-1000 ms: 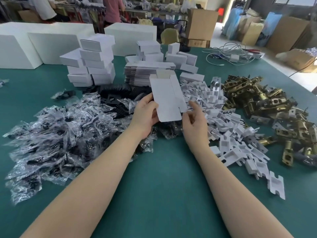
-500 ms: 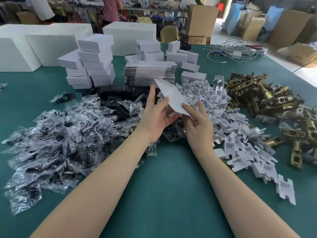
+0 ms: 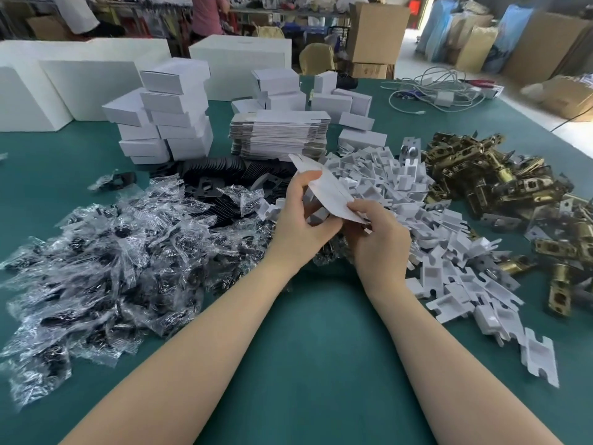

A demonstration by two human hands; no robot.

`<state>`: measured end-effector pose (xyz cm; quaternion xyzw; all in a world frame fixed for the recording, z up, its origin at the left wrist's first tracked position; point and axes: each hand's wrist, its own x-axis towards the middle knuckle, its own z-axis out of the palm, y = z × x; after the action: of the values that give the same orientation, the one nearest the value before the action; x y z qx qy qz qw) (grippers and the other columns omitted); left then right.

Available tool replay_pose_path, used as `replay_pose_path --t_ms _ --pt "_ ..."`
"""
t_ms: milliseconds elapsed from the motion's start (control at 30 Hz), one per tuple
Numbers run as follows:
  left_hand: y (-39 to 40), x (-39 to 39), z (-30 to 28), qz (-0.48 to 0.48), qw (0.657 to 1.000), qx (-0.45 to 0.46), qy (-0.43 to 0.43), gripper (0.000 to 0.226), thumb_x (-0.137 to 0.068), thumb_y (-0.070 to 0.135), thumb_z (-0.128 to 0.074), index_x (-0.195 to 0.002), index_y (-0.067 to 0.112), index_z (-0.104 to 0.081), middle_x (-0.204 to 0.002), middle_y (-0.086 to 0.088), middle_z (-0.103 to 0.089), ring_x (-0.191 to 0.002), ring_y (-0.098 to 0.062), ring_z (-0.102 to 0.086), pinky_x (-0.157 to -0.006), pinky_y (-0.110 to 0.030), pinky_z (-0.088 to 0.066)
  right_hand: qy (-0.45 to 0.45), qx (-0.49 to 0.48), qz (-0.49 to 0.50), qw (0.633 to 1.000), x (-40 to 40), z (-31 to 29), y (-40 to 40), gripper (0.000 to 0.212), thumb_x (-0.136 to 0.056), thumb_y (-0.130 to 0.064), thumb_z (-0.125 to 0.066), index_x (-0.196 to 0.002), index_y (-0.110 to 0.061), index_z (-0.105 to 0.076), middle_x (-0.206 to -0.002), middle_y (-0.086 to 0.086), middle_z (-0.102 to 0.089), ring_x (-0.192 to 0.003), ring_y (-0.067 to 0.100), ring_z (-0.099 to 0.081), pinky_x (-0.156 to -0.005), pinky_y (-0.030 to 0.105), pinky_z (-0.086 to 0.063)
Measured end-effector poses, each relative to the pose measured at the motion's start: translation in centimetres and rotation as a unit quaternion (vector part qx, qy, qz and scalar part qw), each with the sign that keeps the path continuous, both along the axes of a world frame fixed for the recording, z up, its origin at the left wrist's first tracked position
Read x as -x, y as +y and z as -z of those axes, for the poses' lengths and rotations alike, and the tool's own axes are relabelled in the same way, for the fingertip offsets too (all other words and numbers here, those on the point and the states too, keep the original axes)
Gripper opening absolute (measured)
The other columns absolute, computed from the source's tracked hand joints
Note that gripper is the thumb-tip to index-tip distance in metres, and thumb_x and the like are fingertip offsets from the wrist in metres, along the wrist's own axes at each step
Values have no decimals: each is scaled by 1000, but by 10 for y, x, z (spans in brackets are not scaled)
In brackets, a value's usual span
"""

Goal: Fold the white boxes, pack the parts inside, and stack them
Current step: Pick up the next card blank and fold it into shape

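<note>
A flat white box blank (image 3: 324,192) is held above the green surface (image 3: 308,348), the left hand (image 3: 301,220) pinching its upper edge and the right hand (image 3: 378,239) gripping its lower corner with curled fingers. Behind, folded boxes (image 3: 175,114) stand stacked beside a pile of unfolded blanks (image 3: 279,133). Bagged parts (image 3: 112,245), white inserts (image 3: 449,252) and brass latches (image 3: 500,181) suggest much packing remains.

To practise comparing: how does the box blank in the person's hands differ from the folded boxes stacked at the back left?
The box blank is still flat and tilted, held in both hands; the folded boxes are closed blocks, stacked on the table. Both are white card.
</note>
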<state>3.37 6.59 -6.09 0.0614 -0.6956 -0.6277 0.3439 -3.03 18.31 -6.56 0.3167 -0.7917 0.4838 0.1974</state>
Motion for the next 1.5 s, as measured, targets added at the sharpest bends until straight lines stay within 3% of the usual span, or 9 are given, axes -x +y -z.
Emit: replay_pose_path --t_ms 400,533,733,800,967,1167,1267,1367,1500 --pt "-1 3 4 -51 998 -19 -5 41 -84 23 -61 -115 38 -38 -129 -14 -51 -112 -21 -60 -88 -33 -54 133 -53 12 990 -7 -3 0 42 -81 9 -67 -116 -12 -72 -122 17 -68 -98 38 -70 -67 39 -55" --pt "-2 2 5 -47 999 -14 -12 51 -79 25 -68 -116 38 -36 -126 -5 -53 -108 -5 -61 -87 -25 -53 151 -49 13 987 -8 -2 -1 38 -79 5 -69 -114 -11 -74 -119 19 -69 -95 38 -71 -63 40 -56" --pt "1 4 7 -58 998 27 -14 47 -80 22 -68 -115 33 -38 -129 -10 -49 -100 15 -56 -75 -8 -47 105 0 21 994 -6 -4 1 39 -73 11 -73 -104 -11 -77 -111 10 -73 -106 31 -69 -77 38 -57" --pt "0 4 6 -78 996 39 -14 46 -83 19 -67 -121 19 -40 -128 7 -45 -104 20 -51 -78 -7 -46 100 -5 11 995 -7 -5 0 37 -73 9 -71 -104 -10 -77 -110 9 -74 -104 29 -70 -77 36 -56" --pt "-1 2 7 -88 995 48 -21 43 -88 10 -61 -120 26 -37 -148 2 -28 -124 1 -45 -100 -31 -49 114 -14 4 993 -12 -5 -3 30 -76 -3 -67 -103 -11 -77 -108 10 -74 -96 30 -73 -73 37 -57" --pt "-1 0 5 -120 992 35 -10 47 -79 4 -66 -116 23 -44 -120 17 -48 -103 4 -54 -81 -17 -49 100 -51 15 994 -19 -6 -6 34 -76 -2 -74 -108 -14 -72 -115 6 -72 -94 31 -71 -63 31 -48" --pt "2 -2 5 -113 992 59 -9 43 -78 7 -60 -113 25 -44 -136 4 -49 -111 17 -48 -87 -22 -49 -21 -87 16 996 -15 0 -10 53 -86 -8 -65 -136 -21 -55 -127 3 -65 -106 28 -62 -69 29 -35" --pt "3 -2 4 -104 990 90 -5 36 -84 5 -56 -112 24 -43 -144 1 -43 -120 7 -47 -89 -28 -50 -18 -69 -5 997 -14 -1 -8 51 -88 -4 -65 -137 -12 -55 -124 6 -67 -105 30 -61 -70 23 -29" --pt "-1 2 9 -107 986 126 -10 34 -86 3 -63 -111 13 -44 -146 -8 -42 -113 11 -48 -79 -14 -48 -33 -51 -4 998 -14 -3 -6 52 -86 0 -66 -137 -8 -57 -128 12 -66 -116 32 -61 -87 30 -44"
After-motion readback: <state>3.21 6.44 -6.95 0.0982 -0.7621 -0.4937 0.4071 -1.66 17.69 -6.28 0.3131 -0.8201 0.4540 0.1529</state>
